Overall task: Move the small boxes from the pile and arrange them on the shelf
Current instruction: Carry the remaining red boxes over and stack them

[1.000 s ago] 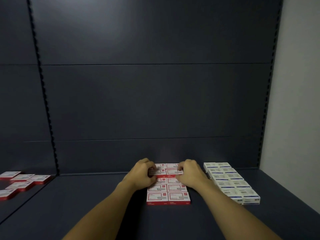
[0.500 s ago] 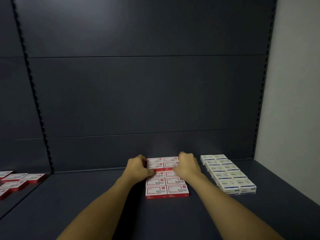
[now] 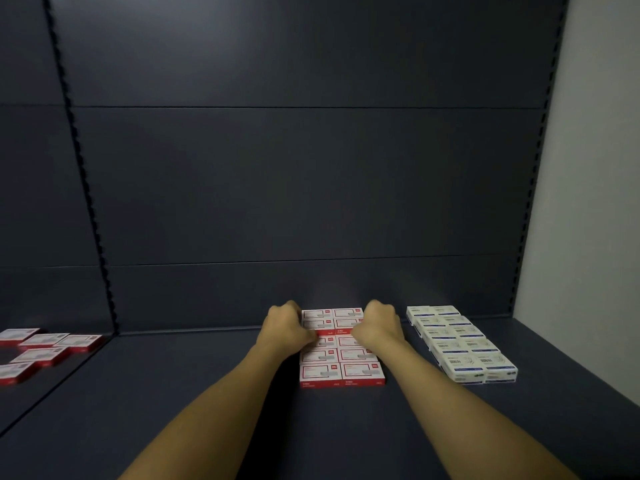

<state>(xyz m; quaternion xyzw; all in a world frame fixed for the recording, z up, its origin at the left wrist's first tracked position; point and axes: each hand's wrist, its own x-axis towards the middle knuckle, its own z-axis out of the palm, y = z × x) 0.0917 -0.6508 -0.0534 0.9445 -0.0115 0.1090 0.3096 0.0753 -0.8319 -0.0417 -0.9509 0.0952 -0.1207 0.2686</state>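
Two columns of small red-and-white boxes lie flat in the middle of the dark shelf. At the back of that block a second layer of red boxes sits on top. My left hand curls against the left side of this upper layer. My right hand curls against its right side. Both hands squeeze the upper boxes between them, and the fingertips are hidden behind the knuckles.
Two columns of white boxes with blue print stand to the right of the red block. Several loose red boxes lie on the neighbouring shelf bay at far left. A dark back panel rises behind, and a pale wall is at right.
The view has shifted slightly. Both hands stay closed on the upper red boxes at the back of the block, pressed a little closer against them.
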